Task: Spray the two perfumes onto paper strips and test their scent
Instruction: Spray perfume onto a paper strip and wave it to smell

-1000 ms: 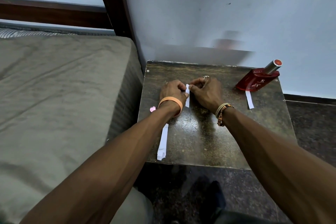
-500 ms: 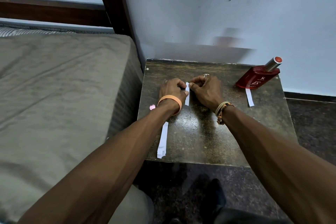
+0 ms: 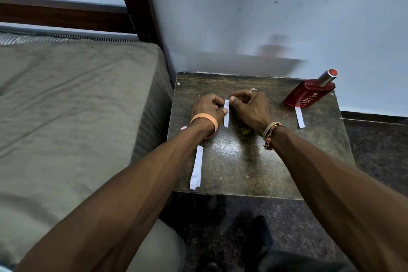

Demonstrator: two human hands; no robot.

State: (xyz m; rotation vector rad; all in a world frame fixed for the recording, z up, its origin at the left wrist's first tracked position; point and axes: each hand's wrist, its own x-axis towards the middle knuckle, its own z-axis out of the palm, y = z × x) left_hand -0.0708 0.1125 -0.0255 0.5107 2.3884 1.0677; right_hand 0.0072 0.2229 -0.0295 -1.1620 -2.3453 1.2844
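A white paper strip [image 3: 226, 115] lies on the dark side table [image 3: 254, 161], pinched between both hands. My left hand [image 3: 208, 107] pinches its left edge; my right hand [image 3: 250, 107] pinches its top right edge. A red perfume bottle [image 3: 309, 94] with a silver neck and red cap stands at the table's back right corner. Another paper strip [image 3: 299, 117] lies just in front of the bottle. A small stack of strips [image 3: 197, 166] lies near the table's front left edge. Only one perfume bottle is visible.
A bed with a grey-brown mattress [image 3: 72, 117] borders the table on the left. A dark wooden bedpost [image 3: 136, 2] and a pale wall rise behind. A small pink object [image 3: 184, 127] sits at the table's left edge. Dark speckled floor lies beyond the table's front and right.
Both hands stay on the middle strip and shift their fingers only slightly along it. The bottle and the other strips have not moved.
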